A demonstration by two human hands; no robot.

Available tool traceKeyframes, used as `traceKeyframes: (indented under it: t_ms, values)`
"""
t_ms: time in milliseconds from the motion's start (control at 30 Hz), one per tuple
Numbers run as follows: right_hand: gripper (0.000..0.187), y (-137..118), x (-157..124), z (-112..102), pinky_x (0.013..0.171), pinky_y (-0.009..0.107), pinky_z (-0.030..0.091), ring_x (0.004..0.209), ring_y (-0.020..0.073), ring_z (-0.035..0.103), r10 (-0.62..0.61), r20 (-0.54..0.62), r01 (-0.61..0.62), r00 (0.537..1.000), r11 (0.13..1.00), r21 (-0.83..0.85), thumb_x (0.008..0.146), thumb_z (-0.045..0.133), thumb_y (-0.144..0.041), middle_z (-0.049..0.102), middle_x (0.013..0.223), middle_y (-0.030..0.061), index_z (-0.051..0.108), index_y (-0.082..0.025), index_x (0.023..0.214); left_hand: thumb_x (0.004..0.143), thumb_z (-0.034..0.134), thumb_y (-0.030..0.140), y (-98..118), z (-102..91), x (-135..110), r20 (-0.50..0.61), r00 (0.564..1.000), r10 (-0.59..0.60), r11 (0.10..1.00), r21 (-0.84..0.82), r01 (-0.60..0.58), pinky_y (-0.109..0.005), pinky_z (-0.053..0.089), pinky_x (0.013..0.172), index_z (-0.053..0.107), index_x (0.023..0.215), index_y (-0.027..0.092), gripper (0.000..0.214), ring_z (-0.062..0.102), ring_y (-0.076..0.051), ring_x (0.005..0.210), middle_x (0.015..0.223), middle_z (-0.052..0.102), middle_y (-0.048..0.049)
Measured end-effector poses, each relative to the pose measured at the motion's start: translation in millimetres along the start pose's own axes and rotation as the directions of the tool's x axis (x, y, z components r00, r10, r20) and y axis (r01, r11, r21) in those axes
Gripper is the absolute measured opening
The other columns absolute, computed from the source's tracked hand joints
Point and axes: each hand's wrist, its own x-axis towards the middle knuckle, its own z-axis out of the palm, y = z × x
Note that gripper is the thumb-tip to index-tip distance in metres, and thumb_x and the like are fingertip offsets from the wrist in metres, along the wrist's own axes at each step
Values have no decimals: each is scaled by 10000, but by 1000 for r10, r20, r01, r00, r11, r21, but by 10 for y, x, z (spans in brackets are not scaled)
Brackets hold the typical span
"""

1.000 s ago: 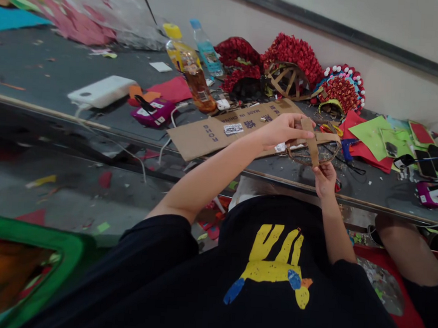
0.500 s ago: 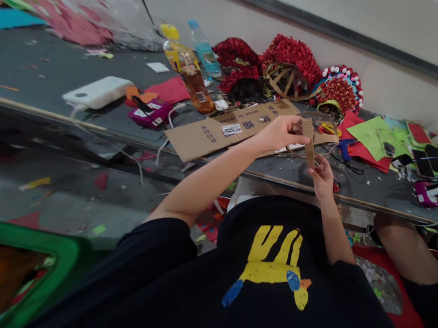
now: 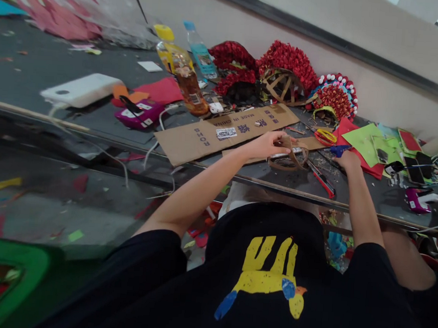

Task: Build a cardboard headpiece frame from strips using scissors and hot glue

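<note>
Left of the printed cardboard sheet (image 3: pixel 188 144), a white box with a cable (image 3: pixel 81 92) and a purple device (image 3: pixel 142 116) are lying on the dark table (image 3: pixel 110 59); beyond the sheet, a yellow-capped bottle (image 3: pixel 187 82) is leaning. By the sheet's right part, on its near side, the left hand (image 3: pixel 269 145) is pinching a looped brown strip (image 3: pixel 296 160) between thumb and fingers, the loop curving out to the hand's right. Right of the sheet, a red cutter (image 3: pixel 324 183) is lying on the near side and yellow scissors (image 3: pixel 326 137) are lying farther back.

Farther right, the right hand (image 3: pixel 348 162) is resting palm down, fingers partly curled, at a blue tool (image 3: pixel 339 150), which is sitting just past the fingertips on their far side. That hand is clearly the nearer one; the loop is lying between the sheet and the tool. The tool's visible part is running roughly sideways, but its full long axis is not showing.

The right hand is covering part of the tool, so whether its fingers are closing around it, I cannot tell. The left fingertips are partly hiding behind the strip.
</note>
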Motion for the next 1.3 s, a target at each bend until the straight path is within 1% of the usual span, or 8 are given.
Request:
traceKeyframes:
  t_ms: [200, 333, 433, 533, 633, 800, 1000, 1300]
  values:
    - [445, -25, 184, 73, 895, 332, 441, 1144, 289, 608, -10, 1, 10, 1000, 1000, -22, 846, 538, -295, 616, 1239, 261, 594, -42, 1207, 679, 749, 308, -14, -35, -182, -39, 998, 49, 991, -124, -53, -348, 436, 986, 638, 789, 148, 224, 570, -218, 1168, 1272, 609, -139]
    - [455, 17, 175, -42, 872, 365, 447, 1107, 314, 618, 50, -111, -37, 993, 992, 120, 871, 457, -318, 632, 1195, 276, 593, -17, 1183, 715, 664, 278, 64, -169, -301, -337, 941, 18, 894, -416, -166, -317, 498, 876, 602, 757, 174, 129, 648, -166, 935, 961, 705, -60]
    - [407, 104, 123, -147, 837, 371, 455, 1004, 305, 637, 58, -253, 4, 966, 971, 240, 802, 556, -326, 675, 1094, 234, 622, -59, 1102, 743, 562, 285, 153, -371, -402, -497, 866, -59, 777, -567, -273, -263, 516, 648, 548, 718, 196, 93, 556, -98, 556, 605, 577, 27]
    - [373, 183, 18, -199, 855, 405, 452, 923, 283, 631, 51, -427, 132, 903, 912, 388, 778, 583, -390, 692, 976, 169, 634, -106, 1014, 768, 558, 305, 212, -518, -512, -534, 846, -12, 887, -396, -237, -211, 380, 463, 543, 723, 215, 102, 346, -67, 394, 471, 360, 67]
    - [438, 185, -176, -162, 845, 430, 470, 858, 253, 621, 64, -555, 309, 829, 775, 551, 773, 559, -515, 685, 897, 117, 630, -139, 985, 725, 664, 379, 186, -454, -564, -482, 873, 73, 996, 83, -37, -222, 350, 487, 604, 741, 195, 195, 379, -79, 450, 501, 396, 53]
    - [500, 18, -687, 87, 766, 405, 525, 697, 192, 626, 24, -561, 482, 827, 483, 731, 739, 581, -597, 682, 815, 65, 636, -153, 962, 713, 683, 505, -64, -104, -415, -163, 984, 66, 784, 619, 50, -302, 452, 709, 680, 1034, 151, 478, 586, -186, 749, 924, 673, -82]
    - [432, -196, -1194, 497, 726, 376, 563, 799, 212, 674, -3, -555, 532, 832, 286, 797, 783, 587, -543, 701, 948, 94, 649, -165, 983, 847, 575, 431, -229, -74, -195, -140, 962, 233, 744, 663, -83, -273, 450, 658, 676, 1061, 155, 363, 608, -176, 750, 960, 696, -91]
    - [322, -401, -1511, 911, 878, 410, 526, 930, 225, 656, -128, -642, 628, 756, 415, 658, 844, 583, -424, 673, 992, 106, 603, -170, 1040, 860, 573, 461, -298, -213, -165, -219, 869, 444, 732, 647, -212, -340, 511, 850, 674, 1044, 188, 344, 644, -206, 966, 1034, 707, -99]
